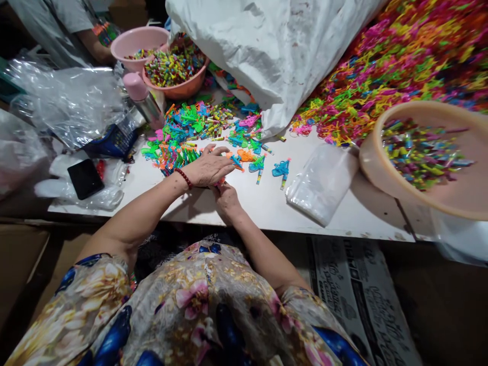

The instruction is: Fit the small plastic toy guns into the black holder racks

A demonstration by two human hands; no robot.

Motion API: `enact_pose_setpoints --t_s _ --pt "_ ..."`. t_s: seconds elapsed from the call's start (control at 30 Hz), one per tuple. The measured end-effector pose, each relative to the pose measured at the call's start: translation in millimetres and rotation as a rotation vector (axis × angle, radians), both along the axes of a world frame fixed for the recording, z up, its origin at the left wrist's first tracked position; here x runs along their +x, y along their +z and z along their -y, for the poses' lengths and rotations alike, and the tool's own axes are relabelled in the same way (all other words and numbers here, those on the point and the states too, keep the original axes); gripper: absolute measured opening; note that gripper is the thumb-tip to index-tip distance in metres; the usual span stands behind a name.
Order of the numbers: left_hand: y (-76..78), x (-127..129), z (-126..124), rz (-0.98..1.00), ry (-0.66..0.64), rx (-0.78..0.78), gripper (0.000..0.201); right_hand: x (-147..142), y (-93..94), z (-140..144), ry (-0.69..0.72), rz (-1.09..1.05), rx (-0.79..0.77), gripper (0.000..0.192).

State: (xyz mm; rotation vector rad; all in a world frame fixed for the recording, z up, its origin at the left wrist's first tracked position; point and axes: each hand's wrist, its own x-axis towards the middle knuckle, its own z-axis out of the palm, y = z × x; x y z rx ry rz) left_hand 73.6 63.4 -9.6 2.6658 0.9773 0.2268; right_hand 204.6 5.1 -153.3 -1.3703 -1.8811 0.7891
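Evidently, in the head view, the left hand [210, 166] spreads loosely bent fingers at the near edge of the toy pile [185, 118], partly hiding the right hand [227, 198], its fingers curled (whether either grips anything, I cannot tell). Far left stand a pink-capped bottle [144, 99] and orange bowl [182, 91]; a white sack [263, 51] blocks the far side; right, clear bags [324, 180] lie beside a peach tub [414, 193].

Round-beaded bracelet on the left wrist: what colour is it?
Dark red bracelet; it shows best in the head view.
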Motion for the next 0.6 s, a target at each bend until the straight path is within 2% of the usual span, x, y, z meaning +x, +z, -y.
enact_pose_setpoints --t_s 0.13,0.27,0.37,0.5,0.6 --pt "1.8 -1 0 -0.02 -0.011 0.007 0.056 6 9.8 -9 0.1 0.137 -0.048 0.027" --pt "0.4 -4 -1 -0.054 -0.048 0.061 0.053 4 17.5 -16 0.121 0.212 -0.121 0.031" --pt "-0.5 -5 -1 -0.091 -0.067 0.103 0.052 -3 16.6 -19 0.116 0.244 -0.14 0.03" --pt "0.7 -4 0 -0.157 -0.049 0.119 0.041 -4 12.3 -14 0.122 0.116 -0.105 0.026" --pt "2.3 -4 0 -0.17 -0.05 0.116 0.037 19 13.5 -9 0.107 -0.005 0.003 0.021"
